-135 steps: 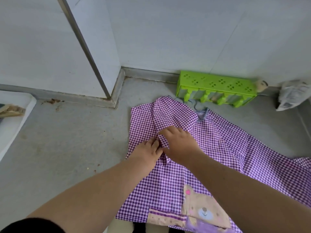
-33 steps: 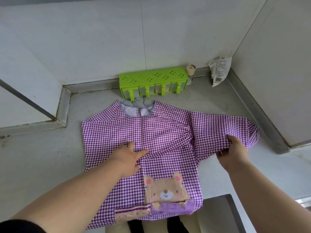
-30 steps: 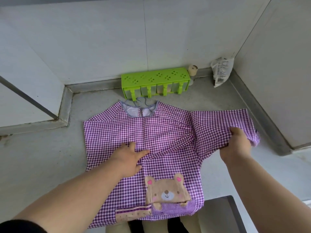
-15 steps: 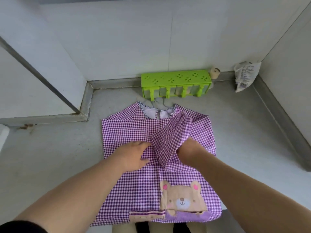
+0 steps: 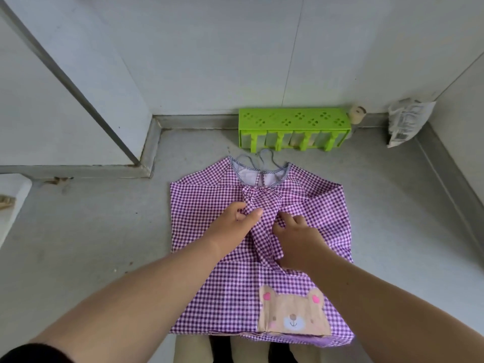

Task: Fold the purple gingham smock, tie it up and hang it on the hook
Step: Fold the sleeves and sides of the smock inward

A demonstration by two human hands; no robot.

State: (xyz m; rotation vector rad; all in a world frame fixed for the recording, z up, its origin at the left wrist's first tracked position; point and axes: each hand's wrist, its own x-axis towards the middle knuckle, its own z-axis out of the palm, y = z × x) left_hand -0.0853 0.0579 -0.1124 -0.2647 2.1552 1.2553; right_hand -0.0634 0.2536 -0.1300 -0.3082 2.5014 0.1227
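Observation:
The purple gingham smock (image 5: 209,281) lies flat on the grey floor, neckline away from me, with a bear patch (image 5: 293,314) at its lower right. Both sleeves are folded in over the chest and cross in the middle. My left hand (image 5: 235,221) pinches the folded sleeve fabric between thumb and fingers. My right hand (image 5: 296,239) rests on the same sleeve strip just to the right, fingers bent onto the cloth. Thin neck ties (image 5: 262,157) trail from the collar. No hook is in view.
A green plastic rack (image 5: 294,132) stands against the back wall just beyond the collar. A small roll (image 5: 356,113) and a white plastic packet (image 5: 404,120) sit in the right corner. A white slab edge (image 5: 10,205) is at far left. Walls close in on three sides.
The right sleeve, stretched out to the right a second ago, has been folded in over the chest. My right hand came in with it and both hands now meet at the middle.

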